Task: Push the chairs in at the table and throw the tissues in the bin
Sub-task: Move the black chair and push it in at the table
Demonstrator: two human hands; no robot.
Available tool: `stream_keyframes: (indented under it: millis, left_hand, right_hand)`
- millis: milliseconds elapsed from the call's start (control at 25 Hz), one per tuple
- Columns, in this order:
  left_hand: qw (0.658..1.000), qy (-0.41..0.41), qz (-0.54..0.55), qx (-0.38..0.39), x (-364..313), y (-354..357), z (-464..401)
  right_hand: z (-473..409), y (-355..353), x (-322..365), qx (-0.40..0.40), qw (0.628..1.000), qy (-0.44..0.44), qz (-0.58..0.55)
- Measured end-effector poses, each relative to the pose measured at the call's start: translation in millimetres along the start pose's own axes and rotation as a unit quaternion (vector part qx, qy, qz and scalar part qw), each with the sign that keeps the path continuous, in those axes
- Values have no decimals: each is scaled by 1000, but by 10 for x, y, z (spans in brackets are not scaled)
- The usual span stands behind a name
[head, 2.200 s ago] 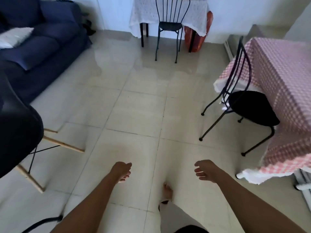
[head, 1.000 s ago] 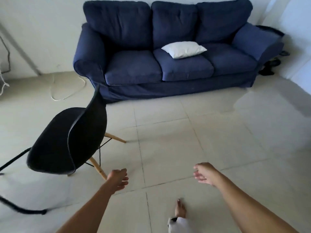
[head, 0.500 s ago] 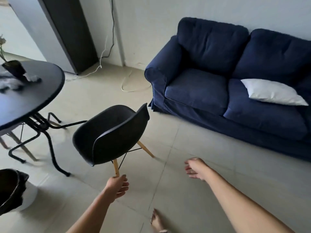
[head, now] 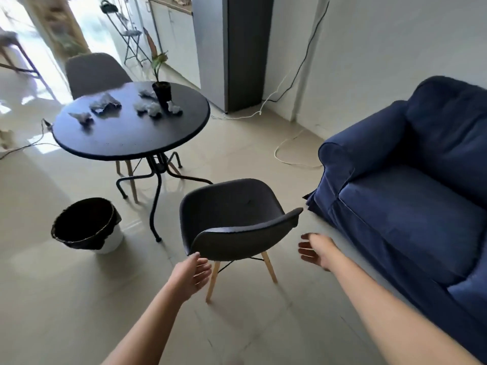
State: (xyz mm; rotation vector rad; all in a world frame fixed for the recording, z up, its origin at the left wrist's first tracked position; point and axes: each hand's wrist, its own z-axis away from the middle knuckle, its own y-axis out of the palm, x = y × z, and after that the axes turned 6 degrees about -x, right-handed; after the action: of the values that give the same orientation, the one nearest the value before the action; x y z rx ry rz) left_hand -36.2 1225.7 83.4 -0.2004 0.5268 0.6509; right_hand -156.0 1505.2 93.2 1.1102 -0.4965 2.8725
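Note:
A dark shell chair with wooden legs stands in front of me, pulled away from the round black table. My left hand is open just below the left end of its backrest. My right hand is open to the right of the backrest, apart from it. Several crumpled tissues lie on the tabletop around a small potted plant. A second chair sits at the table's far side. A white bin with a black liner stands on the floor left of the near chair.
A blue sofa fills the right side, close to the near chair. White cables lie on the tiled floor by the wall. A tall grey cabinet stands behind the table. A black folding stand is at the back left.
My view has swung further left, bringing the whole table, the tissues and the bin into sight. Both hands have opened and come up to either side of the near chair's backrest.

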Motion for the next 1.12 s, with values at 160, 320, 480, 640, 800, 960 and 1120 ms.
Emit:
stream_keyframes:
  millis: [160,320,480,640,800,960,1120]
  left_hand:
    - [995,23,100,20,-187,167,143]
    - [991,35,128,-6,-341,506,253]
    - [972,66,200,-100,-392,874,202]
    - [960,72,224,-153,-388,960,212]
    - [947,70,268,-165,-265,1055,336]
    - [924,59,338,-169,-125,1226,420]
    - [908,59,379,-166,-137,1331,435]
  right_hand:
    - [-269,120,454,31,994,37,-94]
    - [-290,162,759,155,967,126,-160]
    - [-250,277,803,216,965,88,-119]
    - [-366,280,723,203,975,24,-82]
    - [-462,238,720,206,977,-24,-51]
    - [-601,217,892,232,971,-34,-52]
    - [-718,322,1106,257,965,-17,-50]
